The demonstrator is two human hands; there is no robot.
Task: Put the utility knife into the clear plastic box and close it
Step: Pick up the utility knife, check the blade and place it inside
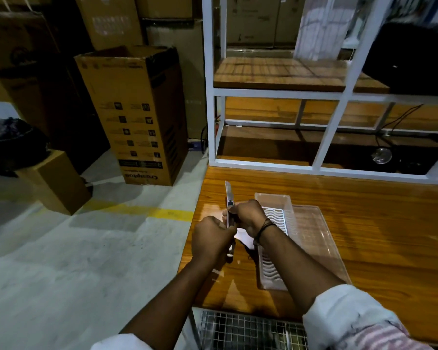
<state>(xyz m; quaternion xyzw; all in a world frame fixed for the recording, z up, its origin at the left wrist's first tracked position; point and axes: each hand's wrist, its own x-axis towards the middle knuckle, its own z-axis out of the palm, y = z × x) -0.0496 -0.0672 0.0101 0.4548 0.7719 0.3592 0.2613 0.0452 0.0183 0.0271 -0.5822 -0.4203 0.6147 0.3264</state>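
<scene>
Both hands hold the utility knife above the left part of the wooden table. Its blade sticks out, pointing away from me. My left hand grips the handle's near end, and my right hand is closed around the knife's middle. The clear plastic box lies open just right of my hands, a white ribbed insert in its base. Its clear lid lies flat, folded out to the right. My right forearm crosses over the box's near part.
A white metal shelf frame with wooden boards stands at the table's far edge. On the floor to the left stand a tall cardboard carton and a small box. A wire-mesh basket sits below the table's near edge.
</scene>
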